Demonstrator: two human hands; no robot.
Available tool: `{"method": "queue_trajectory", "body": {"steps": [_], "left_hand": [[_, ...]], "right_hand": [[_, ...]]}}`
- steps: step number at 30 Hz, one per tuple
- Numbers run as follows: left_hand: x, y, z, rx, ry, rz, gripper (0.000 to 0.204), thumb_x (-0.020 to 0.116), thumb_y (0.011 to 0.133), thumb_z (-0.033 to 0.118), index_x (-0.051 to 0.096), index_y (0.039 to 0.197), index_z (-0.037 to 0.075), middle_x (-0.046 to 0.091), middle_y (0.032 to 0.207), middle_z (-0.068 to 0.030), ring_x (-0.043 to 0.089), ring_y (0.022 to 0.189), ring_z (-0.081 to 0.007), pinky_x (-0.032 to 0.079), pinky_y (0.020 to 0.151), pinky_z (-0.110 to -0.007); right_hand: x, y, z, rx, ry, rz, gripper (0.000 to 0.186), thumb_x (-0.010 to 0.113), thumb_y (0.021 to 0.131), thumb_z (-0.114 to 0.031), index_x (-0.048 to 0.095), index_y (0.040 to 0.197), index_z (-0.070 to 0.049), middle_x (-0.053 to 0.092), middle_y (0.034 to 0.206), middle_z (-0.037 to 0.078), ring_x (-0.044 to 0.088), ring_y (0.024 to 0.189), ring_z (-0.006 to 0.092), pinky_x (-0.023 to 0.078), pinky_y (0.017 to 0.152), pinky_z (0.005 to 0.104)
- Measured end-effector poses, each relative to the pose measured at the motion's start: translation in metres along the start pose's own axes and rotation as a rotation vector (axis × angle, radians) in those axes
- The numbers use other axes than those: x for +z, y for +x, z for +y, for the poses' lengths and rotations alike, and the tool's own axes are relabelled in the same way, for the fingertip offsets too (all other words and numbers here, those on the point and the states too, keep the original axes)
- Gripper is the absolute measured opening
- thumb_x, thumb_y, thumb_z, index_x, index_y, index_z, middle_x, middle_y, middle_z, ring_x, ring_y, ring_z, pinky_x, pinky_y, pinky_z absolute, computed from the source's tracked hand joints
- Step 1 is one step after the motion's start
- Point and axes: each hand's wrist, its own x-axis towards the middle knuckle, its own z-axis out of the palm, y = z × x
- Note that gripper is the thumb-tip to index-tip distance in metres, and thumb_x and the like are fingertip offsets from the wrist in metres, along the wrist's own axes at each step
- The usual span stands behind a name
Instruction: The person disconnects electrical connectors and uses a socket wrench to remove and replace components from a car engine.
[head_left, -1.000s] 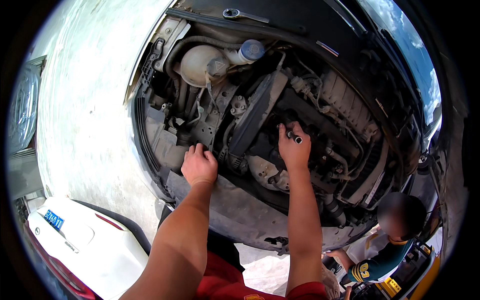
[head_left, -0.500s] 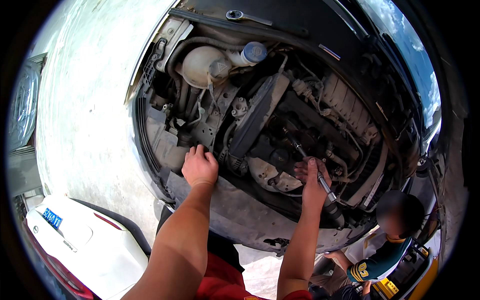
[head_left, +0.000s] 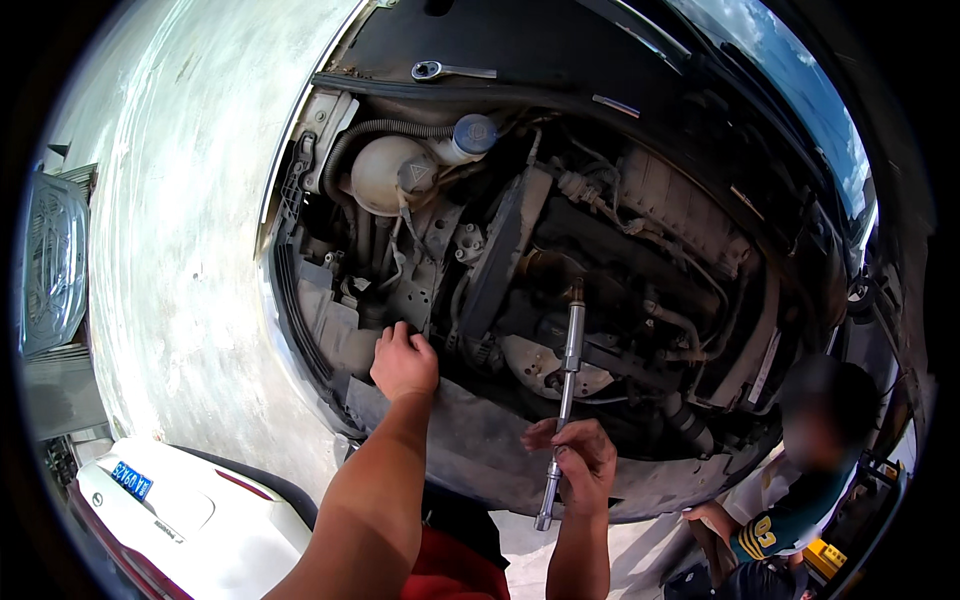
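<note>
My right hand pinches a long chrome socket extension bar between thumb and fingers, over the front edge of the car's open engine bay. A longer socket forms its upper end. From that socket pokes a small brownish tip, too small to name. The bar stands clear in front of the dark engine, its lower end beyond my hand. My left hand rests at the engine bay's front edge, fingers curled over and closed, their tips partly hidden.
A ratchet lies on the dark panel beyond the engine. A coolant tank with a blue-capped neck is at the upper left. Another person crouches at the lower right. A white car stands at the lower left.
My right hand has drawn the bar toward me and leftward, turning it more upright, so its socket end is away from the engine recess. My left hand stays at the edge. The view has shifted slightly.
</note>
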Motion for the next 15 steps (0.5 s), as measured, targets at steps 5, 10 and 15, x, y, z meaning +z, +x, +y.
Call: {"method": "queue_trajectory", "body": {"steps": [5,10,15], "left_hand": [[0.0,-0.001,-0.001,-0.003,0.014,-0.016,0.016,0.054,0.088,0.023,0.061,0.089,0.009,0.064,0.095,-0.0089,0.064,0.094,-0.0343,0.053,0.071,-0.052],[0.001,-0.001,0.0,0.004,0.018,-0.016,0.017,0.053,0.088,0.024,0.061,0.091,0.009,0.064,0.097,-0.0089,0.064,0.096,-0.0342,0.053,0.072,-0.052],[0.001,-0.001,-0.001,0.0,0.046,-0.022,0.017,0.053,0.088,0.024,0.062,0.092,0.009,0.065,0.098,-0.0086,0.064,0.097,-0.0339,0.054,0.072,-0.052]], "right_hand": [[0.02,-0.007,0.031,0.004,0.241,0.071,0.051,0.055,0.097,-0.003,0.043,0.146,-0.001,0.063,0.106,0.023,0.056,0.071,0.0158,0.047,0.063,0.0264],[0.021,-0.021,0.059,0.06,0.424,0.046,0.042,0.056,0.101,-0.016,0.048,0.14,-0.002,0.06,0.09,0.014,0.048,0.065,0.0115,0.039,0.054,0.023],[0.031,-0.023,0.056,0.044,0.386,0.008,0.033,0.057,0.103,-0.019,0.052,0.133,-0.003,0.062,0.085,0.012,0.049,0.063,0.0105,0.039,0.053,0.0223]]}}
